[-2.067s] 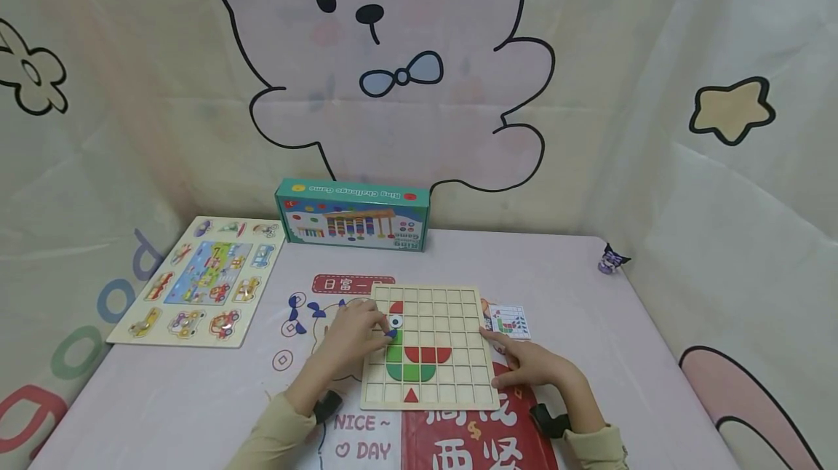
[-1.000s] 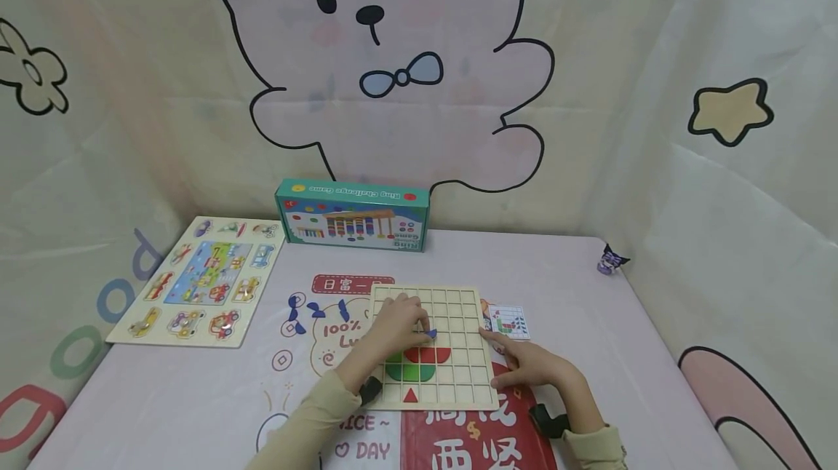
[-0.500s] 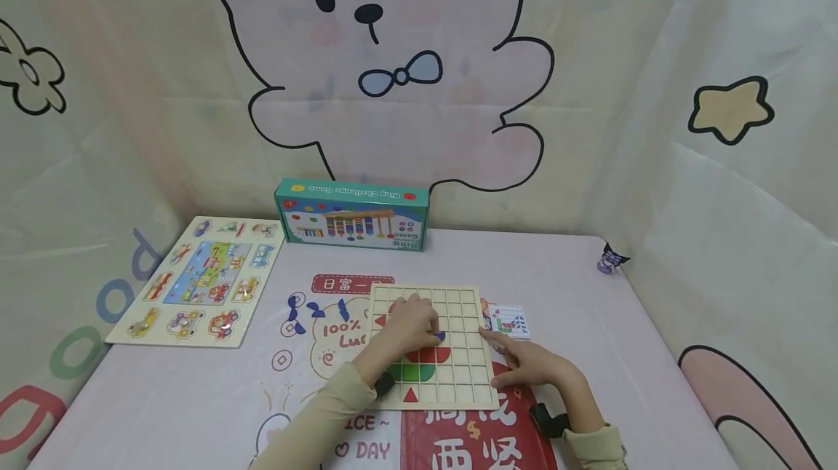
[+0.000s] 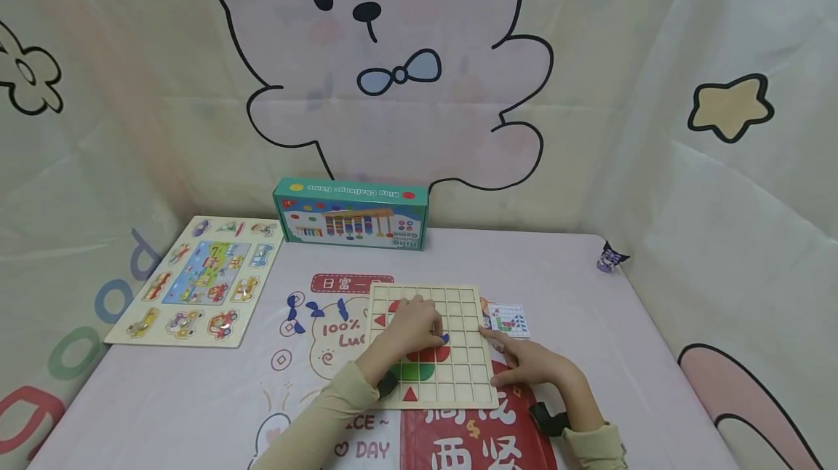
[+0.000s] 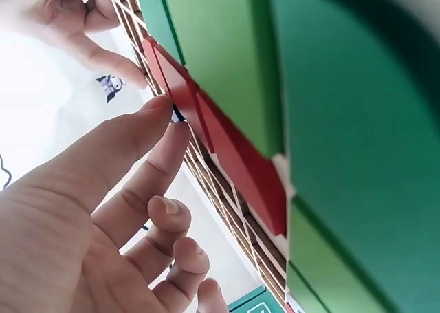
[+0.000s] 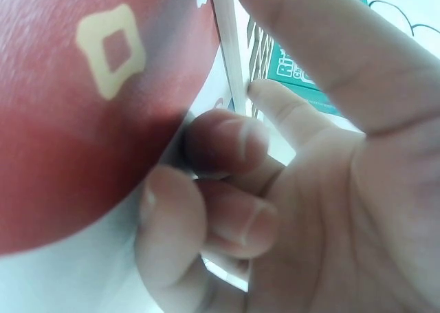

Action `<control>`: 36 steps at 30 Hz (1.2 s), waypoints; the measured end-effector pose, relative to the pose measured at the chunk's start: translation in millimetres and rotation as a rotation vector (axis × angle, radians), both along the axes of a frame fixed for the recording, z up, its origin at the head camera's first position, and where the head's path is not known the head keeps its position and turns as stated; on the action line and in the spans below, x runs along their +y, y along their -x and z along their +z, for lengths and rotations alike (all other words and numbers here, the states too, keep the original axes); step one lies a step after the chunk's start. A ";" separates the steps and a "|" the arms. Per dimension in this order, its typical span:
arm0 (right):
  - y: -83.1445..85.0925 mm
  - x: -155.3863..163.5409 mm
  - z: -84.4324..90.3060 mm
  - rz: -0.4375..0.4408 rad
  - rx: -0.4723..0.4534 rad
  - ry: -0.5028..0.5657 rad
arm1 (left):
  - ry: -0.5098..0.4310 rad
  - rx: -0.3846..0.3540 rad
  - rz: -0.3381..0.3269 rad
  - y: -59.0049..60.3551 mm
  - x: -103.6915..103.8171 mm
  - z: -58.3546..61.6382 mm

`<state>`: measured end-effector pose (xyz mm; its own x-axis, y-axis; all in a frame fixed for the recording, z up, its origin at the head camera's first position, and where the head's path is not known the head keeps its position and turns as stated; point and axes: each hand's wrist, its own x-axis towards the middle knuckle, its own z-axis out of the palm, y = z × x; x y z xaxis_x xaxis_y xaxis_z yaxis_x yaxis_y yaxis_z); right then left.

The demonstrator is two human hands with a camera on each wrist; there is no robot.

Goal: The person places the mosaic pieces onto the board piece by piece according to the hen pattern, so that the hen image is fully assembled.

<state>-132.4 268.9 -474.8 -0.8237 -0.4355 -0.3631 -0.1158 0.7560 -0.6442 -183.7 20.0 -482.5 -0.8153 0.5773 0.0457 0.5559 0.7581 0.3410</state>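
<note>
- Bkgd: pale cloth w/ a big cartoon bear point(image 4: 386, 55) hangs behind a pink table point(image 4: 589, 295), so the work sits in a plain, closed-in corner.
- Your wooden grid board point(image 4: 466, 294) lies flat in front of you, centre of the table, close enough for both hands to reach.
- Your left hand point(image 4: 412, 328) is over the middle of the board, thumb and forefinger pinching a small blue piece point(image 4: 444, 338). It sits low over a cell just above the red pieces point(image 4: 442, 354), prob. so it can drop square into the slot.
- Left wrist view: fingertips point(image 5: 165, 113) meet right at the blue piece; other fingers are curled loosely out of the way.
- Your right hand point(image 4: 533, 367) rests at the board's right edge, forefinger stretched along it; looks like bracing so the board won't slide. In the right wrist view the other fingers point(image 6: 227, 182) are curled, gripping nothing I can make out.
- Green pieces point(image 4: 414, 372) and a red triangle point(image 4: 410, 394) are already seated lower on the board.
- Spare blue pieces point(image 4: 314, 311) wait left of the board, near your left hand.
- Pattern card point(image 4: 509, 320) lies just right of the board, easy to glance at.
- Farther off: vehicle puzzle point(image 4: 203, 279) at left, teal game box point(image 4: 351, 222) at the back.
</note>
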 end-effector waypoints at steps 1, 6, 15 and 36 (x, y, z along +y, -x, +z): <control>-0.1 0.0 0.1 0.000 0.001 -0.001 | -0.003 -0.004 -0.002 -0.5 0.0 0.3; -0.8 -0.4 1.1 0.012 0.004 0.003 | -0.015 -0.006 -0.012 -2.4 0.1 1.5; -0.2 0.2 1.0 0.023 0.010 0.013 | -0.046 -0.029 -0.005 -4.9 -4.2 7.9; -0.8 -0.3 0.2 0.002 0.009 0.013 | -0.157 0.012 0.101 -9.6 -51.5 9.6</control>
<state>-131.6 268.6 -474.6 -0.8259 -0.4421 -0.3500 -0.1231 0.7470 -0.6533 -174.1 -31.4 -473.0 -0.8676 0.4774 0.1390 0.4844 0.7483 0.4532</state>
